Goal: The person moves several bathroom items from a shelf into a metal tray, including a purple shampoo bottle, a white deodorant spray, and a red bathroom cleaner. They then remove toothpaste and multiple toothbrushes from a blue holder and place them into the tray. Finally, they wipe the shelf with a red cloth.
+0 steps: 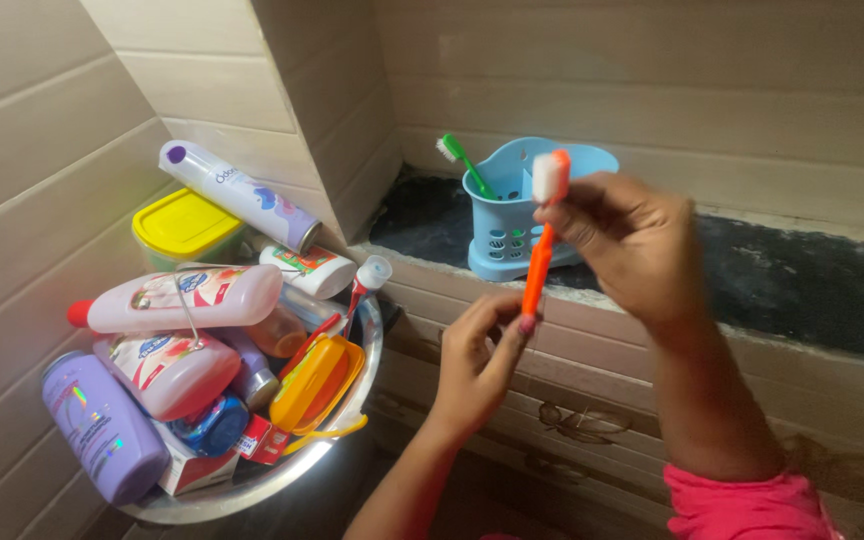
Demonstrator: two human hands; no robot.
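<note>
An orange toothbrush (538, 262) with a white head stands upright between my hands. My right hand (627, 245) pinches it near the head, and my left hand (477, 355) grips its lower end with the fingertips. Just behind the brush head, a light blue perforated holder (512, 225) stands on a dark stone ledge (802, 275). A green toothbrush (464, 162) leans in the holder's left side.
A steel basin (252, 485) at lower left holds several toiletries: pink bottles (187, 298), a purple bottle (102, 425), a spray can (237, 195), a yellow-lidded box (184, 225), an orange soap case (317, 380). Tiled walls enclose the corner.
</note>
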